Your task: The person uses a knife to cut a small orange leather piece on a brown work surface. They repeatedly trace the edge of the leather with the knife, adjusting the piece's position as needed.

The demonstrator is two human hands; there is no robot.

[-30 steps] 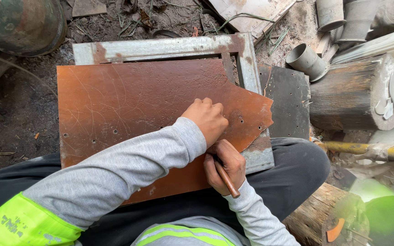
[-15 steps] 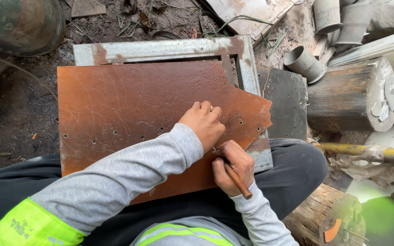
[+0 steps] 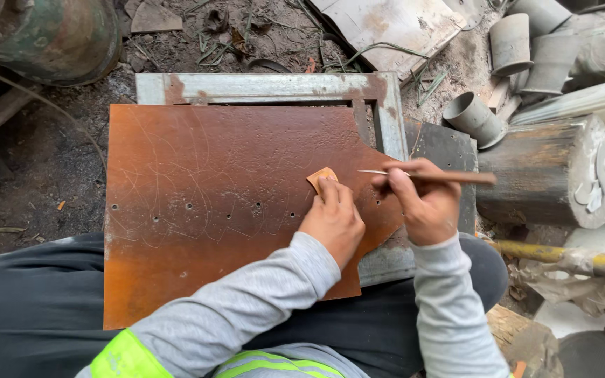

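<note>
Rusty sheet metal lies flat across the person's lap, over a grey metal frame. The left hand presses a small tan template against the sheet with its fingers. The right hand is closed around a thin scriber, held level; half a second ago it sat lower, behind the left wrist. Around lie dirt ground, a log and grey pipe pieces.

The metal sheet is rust-orange with pale scratches; the small template is tan; the sleeves are grey with neon-yellow bands.
</note>
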